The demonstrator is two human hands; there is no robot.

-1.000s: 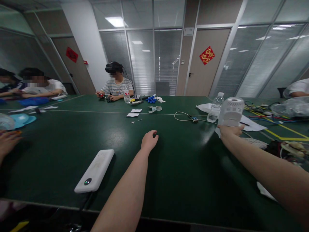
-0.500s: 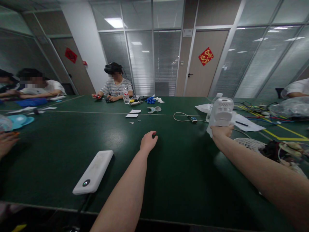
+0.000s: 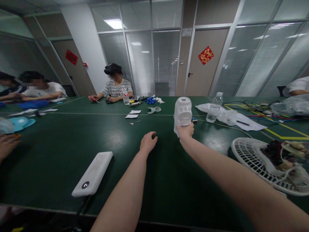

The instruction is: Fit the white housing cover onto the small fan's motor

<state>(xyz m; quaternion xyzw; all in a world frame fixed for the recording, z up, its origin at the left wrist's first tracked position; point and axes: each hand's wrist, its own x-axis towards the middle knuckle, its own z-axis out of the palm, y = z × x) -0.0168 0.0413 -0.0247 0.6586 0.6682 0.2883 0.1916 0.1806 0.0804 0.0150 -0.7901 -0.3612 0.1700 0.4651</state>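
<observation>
My right hand (image 3: 185,132) is closed around the bottom of a white ribbed plastic fan body (image 3: 182,112), held upright above the dark green table (image 3: 120,138), just right of centre. My left hand (image 3: 148,142) rests on the table a short way to the left, fingers curled loosely with the tips pinched near a small dark thing I cannot make out. A white fan grille (image 3: 251,158) lies flat at the right, with dark parts and wires piled on it.
A white power bank (image 3: 93,174) lies near the front edge. A water bottle (image 3: 214,108), white papers and coloured cables sit at the back right. Another person's hand (image 3: 6,145) rests at the left edge. Several seated people work at the far side.
My right hand has carried the white fan body leftward from the right side to near the table's centre. The fan grille has come into full view. My left hand stayed put.
</observation>
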